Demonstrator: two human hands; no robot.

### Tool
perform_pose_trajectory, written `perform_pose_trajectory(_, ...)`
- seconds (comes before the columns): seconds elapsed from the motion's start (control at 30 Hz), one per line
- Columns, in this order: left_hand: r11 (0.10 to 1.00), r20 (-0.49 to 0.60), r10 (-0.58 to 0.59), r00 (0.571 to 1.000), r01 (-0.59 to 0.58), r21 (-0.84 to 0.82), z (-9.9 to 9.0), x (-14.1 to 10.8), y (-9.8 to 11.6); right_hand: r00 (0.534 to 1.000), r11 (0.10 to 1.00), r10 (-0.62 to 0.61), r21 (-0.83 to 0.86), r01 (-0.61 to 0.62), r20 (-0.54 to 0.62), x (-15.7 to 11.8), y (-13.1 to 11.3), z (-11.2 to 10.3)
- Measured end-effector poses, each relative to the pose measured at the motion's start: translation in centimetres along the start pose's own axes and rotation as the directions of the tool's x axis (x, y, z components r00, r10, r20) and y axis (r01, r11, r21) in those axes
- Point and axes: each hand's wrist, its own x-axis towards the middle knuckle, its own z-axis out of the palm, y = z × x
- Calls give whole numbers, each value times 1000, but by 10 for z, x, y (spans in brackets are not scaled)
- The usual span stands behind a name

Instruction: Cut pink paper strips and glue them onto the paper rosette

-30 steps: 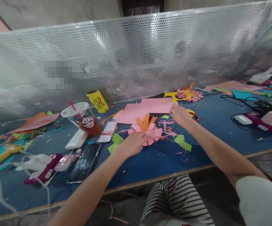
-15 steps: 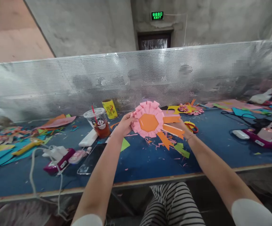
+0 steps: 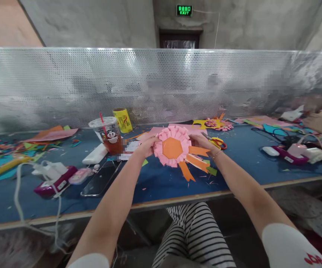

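Note:
Between my hands is a paper rosette (image 3: 173, 148), with a ring of pleated pink paper, an orange hexagon in the middle and several orange notched tails fanning to the lower right. My left hand (image 3: 149, 145) grips its left edge, the fingers partly behind the pleats. At the upper right edge, my right hand (image 3: 203, 143) is closed on the pink rim, its fingertips hidden behind the rosette. The rosette faces me, above the blue tabletop. Beyond my right hand lie scissors (image 3: 219, 143) with red and yellow handles.
Left of my hands stand a plastic drink cup (image 3: 109, 136) and a yellow can-like container (image 3: 122, 120). A phone (image 3: 101, 178), a white power bank (image 3: 95, 154) and purple power strips (image 3: 56, 181) lie nearby. A perforated metal screen (image 3: 138, 82) closes the back. Another person's hand (image 3: 317, 122) is at far right.
The rosette has tilted back slightly and sits a little lower. My right hand has come in from behind the tails to the rosette's rim. The camera view has tilted down and shifted.

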Motion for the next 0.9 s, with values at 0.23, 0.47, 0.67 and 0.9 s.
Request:
perform_pose_trajectory(0.23,986,-38,-96,995,100,132,0,3,-4,986,994,-108,-6,108,-129,-5,-10,32)
perform_pose_trajectory(0.47,968,-27,-175,984,177,180,-4,6,-4,974,987,-79,-155,46,-214,-5,-6,34)
perform_pose_trajectory(0.67,964,-32,-159,987,162,213,-16,12,-2,936,940,-89,-339,-34,-341,4,6,5)
perform_pose_trajectory(0.9,982,0,-55,999,54,180,-19,6,0,953,973,41,-205,-107,-301,1,4,-3)
